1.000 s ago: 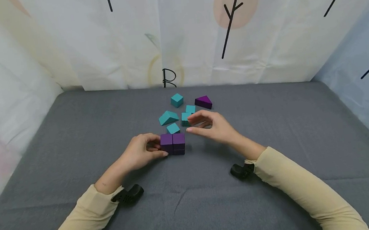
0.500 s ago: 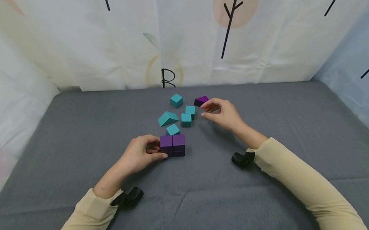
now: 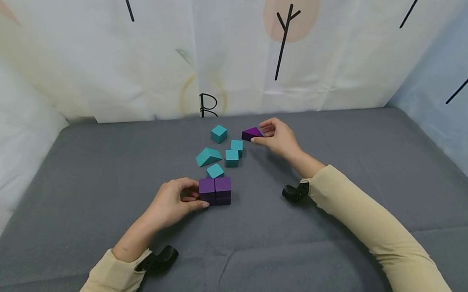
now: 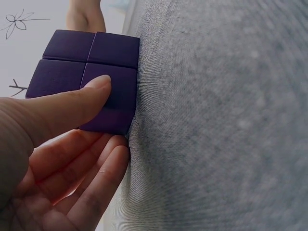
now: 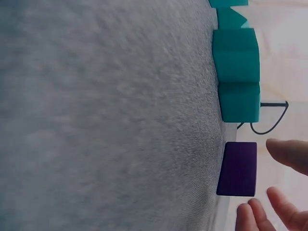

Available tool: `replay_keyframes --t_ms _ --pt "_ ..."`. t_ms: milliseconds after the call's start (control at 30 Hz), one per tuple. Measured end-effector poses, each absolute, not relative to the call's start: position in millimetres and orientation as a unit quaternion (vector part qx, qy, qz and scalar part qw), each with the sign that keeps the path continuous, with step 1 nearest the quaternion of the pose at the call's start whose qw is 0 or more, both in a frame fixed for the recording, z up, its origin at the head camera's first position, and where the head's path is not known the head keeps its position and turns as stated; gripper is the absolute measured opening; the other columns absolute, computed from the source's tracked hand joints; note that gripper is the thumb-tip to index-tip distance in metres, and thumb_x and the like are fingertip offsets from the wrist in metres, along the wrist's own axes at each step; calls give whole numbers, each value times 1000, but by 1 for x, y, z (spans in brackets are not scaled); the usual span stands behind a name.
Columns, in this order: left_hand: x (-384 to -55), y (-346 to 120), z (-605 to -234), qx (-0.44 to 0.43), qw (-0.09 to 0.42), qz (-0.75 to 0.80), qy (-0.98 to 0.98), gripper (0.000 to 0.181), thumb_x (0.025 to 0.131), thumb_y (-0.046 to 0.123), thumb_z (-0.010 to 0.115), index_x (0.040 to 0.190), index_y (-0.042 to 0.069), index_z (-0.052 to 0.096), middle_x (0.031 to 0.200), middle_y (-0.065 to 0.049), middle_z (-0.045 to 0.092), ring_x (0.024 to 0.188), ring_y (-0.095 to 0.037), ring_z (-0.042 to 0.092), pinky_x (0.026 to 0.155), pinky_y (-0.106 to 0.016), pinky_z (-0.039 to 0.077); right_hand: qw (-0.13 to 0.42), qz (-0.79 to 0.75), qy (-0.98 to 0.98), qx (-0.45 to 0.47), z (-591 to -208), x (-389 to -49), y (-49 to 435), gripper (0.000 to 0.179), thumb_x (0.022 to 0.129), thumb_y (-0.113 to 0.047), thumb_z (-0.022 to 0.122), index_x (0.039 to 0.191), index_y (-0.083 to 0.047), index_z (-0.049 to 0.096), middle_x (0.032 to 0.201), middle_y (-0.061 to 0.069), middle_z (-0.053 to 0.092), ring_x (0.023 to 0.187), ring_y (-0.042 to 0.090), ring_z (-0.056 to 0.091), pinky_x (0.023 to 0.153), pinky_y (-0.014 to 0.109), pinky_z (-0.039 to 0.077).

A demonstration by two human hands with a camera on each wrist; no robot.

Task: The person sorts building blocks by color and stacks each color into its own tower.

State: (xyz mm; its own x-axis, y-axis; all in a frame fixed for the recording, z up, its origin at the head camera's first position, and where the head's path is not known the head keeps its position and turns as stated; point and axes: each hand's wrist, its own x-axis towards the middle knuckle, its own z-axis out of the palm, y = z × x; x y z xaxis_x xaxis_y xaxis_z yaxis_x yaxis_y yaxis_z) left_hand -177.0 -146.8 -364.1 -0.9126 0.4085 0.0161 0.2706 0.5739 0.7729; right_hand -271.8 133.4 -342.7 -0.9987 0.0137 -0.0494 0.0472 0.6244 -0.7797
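Several purple cubes [image 3: 215, 191] stand in two columns, two high, side by side on the grey cloth. At their left my left hand [image 3: 175, 202] holds the stack's lower left; in the left wrist view its thumb [image 4: 96, 91] lies on the near face and its fingers [image 4: 103, 178] are at the side. Farther back is a purple triangular block [image 3: 251, 134], which shows a flat rectangular face in the right wrist view. My right hand [image 3: 279, 137] is at its right, thumb and fingers spread around its end, with a gap visible in the right wrist view.
Between the hands lie teal pieces: a triangular block [image 3: 208, 156], a cube [image 3: 219, 133] at the back, two touching cubes [image 3: 232, 158], and another cube [image 3: 215, 170] just behind the purple stack. A patterned white curtain [image 3: 229, 43] hangs at the table's [image 3: 128, 155] back edge.
My right hand has moved away and to the right, from beside the teal cubes to the purple triangular block. My left hand stays at the purple stack. The head view has shifted slightly.
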Motion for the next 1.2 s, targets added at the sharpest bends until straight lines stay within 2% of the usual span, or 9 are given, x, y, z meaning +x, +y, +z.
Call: replay_keyframes --t_ms 300,600,833,1200 --pt "-176 -146 -364 188 83 421 883 32 80 9 77 107 -5 66 97 -14 67 87 -21 65 76 -34 57 88 -421 903 25 -344 -283 127 63 89 -36 67 143 -13 43 144 16 45 129 32 45 104 48 42" --pt "-178 -146 -364 187 82 418 885 32 80 10 77 107 -4 66 97 -14 67 87 -20 65 76 -34 57 79 -422 903 30 -347 -290 122 56 91 -22 67 142 -10 46 144 17 45 133 32 41 107 45 39" --pt "-177 -145 -364 187 82 414 887 33 80 9 77 108 -4 66 97 -14 67 87 -20 65 77 -35 57 64 -415 907 36 -353 -295 123 51 89 -25 69 136 -13 53 137 15 52 125 29 48 99 40 46" --pt "-176 -145 -364 187 81 420 884 32 80 9 77 108 -5 66 98 -14 67 88 -21 65 77 -35 57 70 -420 904 35 -351 -295 124 48 92 -20 65 137 -9 52 135 17 54 121 31 50 99 43 44"
